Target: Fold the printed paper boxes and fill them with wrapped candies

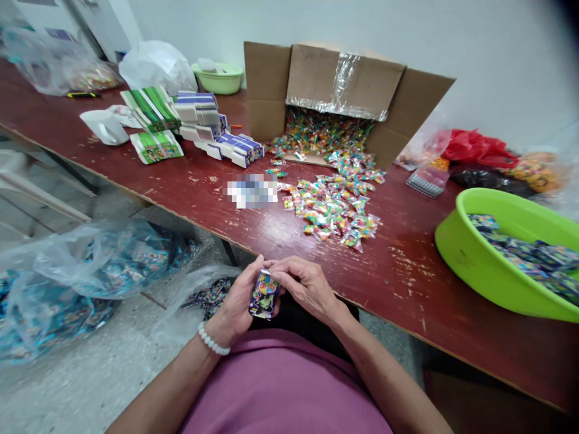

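- Left hand (233, 304) grips a small shiny packet (264, 294) from below, in front of a pink shirt (280, 386).
- Right hand (307, 286) curves over and pinches the packet's top.
- Red tabletop (398, 283) sits just past both hands.
- Tiny candy bags (330, 208) lie by a cardboard box (344, 78).
- Green tub (452, 253) holds more packets (520, 253).

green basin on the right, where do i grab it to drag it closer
Probably the raised rim of the green plastic basin at its near left curve, coming from your side. That stretch is bare and overhangs the wall, while the printed packets lie further in, clear of your fingers.
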Demonstrator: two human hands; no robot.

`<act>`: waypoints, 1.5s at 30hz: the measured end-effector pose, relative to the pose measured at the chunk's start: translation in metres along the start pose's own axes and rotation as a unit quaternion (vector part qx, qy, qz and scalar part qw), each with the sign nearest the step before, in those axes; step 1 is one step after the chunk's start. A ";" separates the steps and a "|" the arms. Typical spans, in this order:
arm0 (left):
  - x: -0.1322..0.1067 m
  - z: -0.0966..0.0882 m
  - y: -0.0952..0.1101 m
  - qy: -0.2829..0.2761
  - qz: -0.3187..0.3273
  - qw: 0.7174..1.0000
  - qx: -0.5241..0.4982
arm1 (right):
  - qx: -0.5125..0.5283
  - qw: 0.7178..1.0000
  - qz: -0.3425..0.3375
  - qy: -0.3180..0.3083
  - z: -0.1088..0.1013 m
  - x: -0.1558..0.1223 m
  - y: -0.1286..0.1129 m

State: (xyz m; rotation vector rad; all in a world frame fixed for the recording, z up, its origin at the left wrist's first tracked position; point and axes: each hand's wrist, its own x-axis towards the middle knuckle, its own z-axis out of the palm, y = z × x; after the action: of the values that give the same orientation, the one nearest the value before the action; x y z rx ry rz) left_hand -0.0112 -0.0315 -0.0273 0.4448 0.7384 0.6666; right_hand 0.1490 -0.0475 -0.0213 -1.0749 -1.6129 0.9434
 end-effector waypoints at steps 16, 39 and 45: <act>0.002 -0.001 0.001 0.054 -0.028 0.998 0.028 | -0.006 0.996 0.083 -0.012 0.002 0.001 -0.002; 0.065 -0.080 0.103 0.275 0.378 0.470 0.749 | -0.127 0.986 0.061 0.091 0.008 0.019 0.057; 0.139 -0.058 0.143 0.257 0.319 0.388 0.826 | -0.128 0.985 0.052 0.102 0.008 0.016 0.057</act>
State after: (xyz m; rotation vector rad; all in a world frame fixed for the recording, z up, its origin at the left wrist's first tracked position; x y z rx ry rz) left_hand -0.0337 0.1742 -0.0473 2.6296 1.7685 0.5138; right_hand 0.1508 -0.0147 -0.0712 -1.3973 -1.5461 0.6783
